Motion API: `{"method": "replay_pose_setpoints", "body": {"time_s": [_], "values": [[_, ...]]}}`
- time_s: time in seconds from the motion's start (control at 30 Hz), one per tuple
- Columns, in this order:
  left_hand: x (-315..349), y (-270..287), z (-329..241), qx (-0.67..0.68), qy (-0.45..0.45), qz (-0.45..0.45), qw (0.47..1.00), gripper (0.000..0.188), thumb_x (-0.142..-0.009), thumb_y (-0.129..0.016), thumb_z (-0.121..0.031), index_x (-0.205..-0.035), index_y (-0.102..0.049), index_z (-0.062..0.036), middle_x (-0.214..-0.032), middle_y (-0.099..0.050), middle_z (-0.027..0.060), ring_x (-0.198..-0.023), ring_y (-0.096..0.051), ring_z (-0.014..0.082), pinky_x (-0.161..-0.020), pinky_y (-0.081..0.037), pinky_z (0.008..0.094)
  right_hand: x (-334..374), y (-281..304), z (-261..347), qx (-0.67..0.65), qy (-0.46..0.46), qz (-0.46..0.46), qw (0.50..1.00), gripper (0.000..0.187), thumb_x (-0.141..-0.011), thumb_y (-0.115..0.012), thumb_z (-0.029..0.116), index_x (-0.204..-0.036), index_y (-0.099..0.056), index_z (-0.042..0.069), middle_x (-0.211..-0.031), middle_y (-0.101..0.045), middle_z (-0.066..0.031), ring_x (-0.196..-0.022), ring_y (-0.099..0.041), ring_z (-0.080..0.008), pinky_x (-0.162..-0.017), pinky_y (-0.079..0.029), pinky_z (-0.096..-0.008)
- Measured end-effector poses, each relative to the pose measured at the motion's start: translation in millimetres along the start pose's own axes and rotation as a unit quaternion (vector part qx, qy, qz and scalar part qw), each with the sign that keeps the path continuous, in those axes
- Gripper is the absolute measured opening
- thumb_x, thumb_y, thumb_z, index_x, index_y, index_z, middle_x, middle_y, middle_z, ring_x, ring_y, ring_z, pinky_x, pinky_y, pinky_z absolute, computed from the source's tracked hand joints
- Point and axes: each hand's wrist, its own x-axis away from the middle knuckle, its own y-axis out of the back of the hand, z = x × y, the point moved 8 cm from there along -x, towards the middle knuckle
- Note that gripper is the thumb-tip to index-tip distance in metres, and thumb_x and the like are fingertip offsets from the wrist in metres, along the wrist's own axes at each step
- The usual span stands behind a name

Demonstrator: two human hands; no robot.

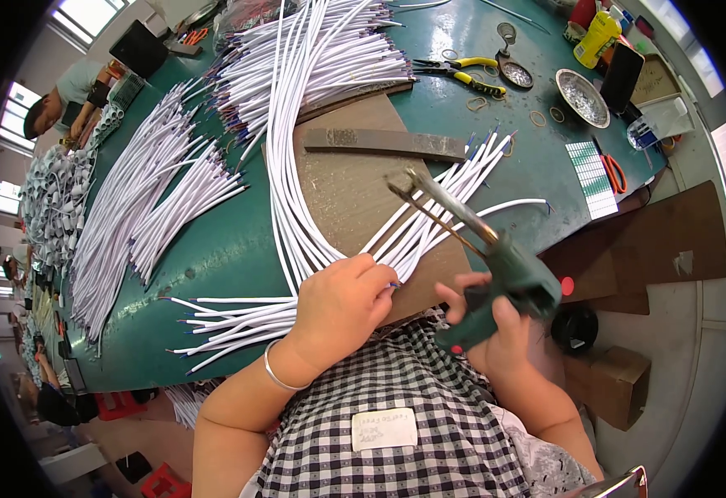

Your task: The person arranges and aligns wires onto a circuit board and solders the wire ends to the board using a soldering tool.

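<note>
My left hand (339, 309) is closed near the front edge of a brown board (338, 195), its fingers pinching a white cable whose blue wire end pokes out at the fingertips. In my right hand (502, 355) is a green soldering gun (522, 272), gripped by its handle, with its metal tube and thin tip raised above the board, apart from the cables. Long white cables (284, 170) curve down the board to my left hand. Other cable ends (234, 319) fan out left of that hand, and more cables (454, 187) lie to the right under the gun.
A grey metal bar (379, 142) lies across the board. Cable bundles (130, 207) cover the left of the green table (197, 266). At the far right are pliers (466, 76), a metal dish (583, 98), a yellow bottle (598, 40) and orange-handled scissors (615, 173). A person (72, 95) works at the far left.
</note>
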Motion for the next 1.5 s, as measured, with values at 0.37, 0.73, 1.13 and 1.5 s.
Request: {"method": "replay_pose_setpoints", "body": {"time_s": [0.37, 0.73, 1.13, 1.5], "values": [[0.6, -0.3, -9.2, -0.052, -0.043, -0.03, 0.997, 0.016, -0.068, -0.068, -0.005, -0.082, -0.062, -0.0087, -0.072, -0.055, 0.0051, -0.066, -0.058, 0.0245, -0.056, -0.047, 0.0359, -23.4, -31.2, -14.1, -0.039, -0.035, 0.066, 0.996, 0.052, -0.087, -0.065, 0.029, -0.127, -0.049, 0.001, -0.113, -0.061, -0.0139, -0.095, -0.062, -0.0202, -0.085, -0.049, -0.0367], [-1.0, 0.2, -8.1, -0.041, -0.042, -0.024, 0.998, 0.011, -0.071, -0.067, -0.01, -0.082, -0.063, -0.0096, -0.073, -0.056, 0.0049, -0.066, -0.059, 0.023, -0.056, -0.049, 0.0346, -27.1, -21.2, 9.3, -0.02, 0.037, 0.04, 0.998, 0.05, -0.085, -0.065, 0.03, -0.123, -0.047, 0.002, -0.12, -0.053, -0.0209, -0.106, -0.059, -0.0294, -0.102, -0.043, -0.0521], [-7.5, -4.5, -8.5, -0.047, 0.0, -0.004, 0.999, 0.017, -0.07, -0.073, -0.015, -0.077, -0.06, -0.0074, -0.073, -0.055, 0.0068, -0.066, -0.059, 0.0269, -0.057, -0.047, 0.037, -30.9, -19.1, -3.5, -0.066, 0.008, -0.002, 0.998, 0.039, -0.087, -0.062, 0.03, -0.115, -0.049, 0.005, -0.115, -0.057, -0.0184, -0.094, -0.065, -0.026, -0.099, -0.045, -0.0519], [-8.1, -6.7, -5.1, 0.003, -0.002, -0.013, 1.0, 0.013, -0.072, -0.067, -0.012, -0.083, -0.062, -0.0079, -0.077, -0.058, 0.0074, -0.071, -0.06, 0.0274, -0.06, -0.048, 0.0375, -36.7, -20.0, -6.5, -0.062, -0.005, 0.014, 0.998, 0.048, -0.087, -0.062, 0.026, -0.127, -0.045, 0.003, -0.117, -0.057, -0.0167, -0.096, -0.063, -0.022, -0.089, -0.049, -0.0399]]}}
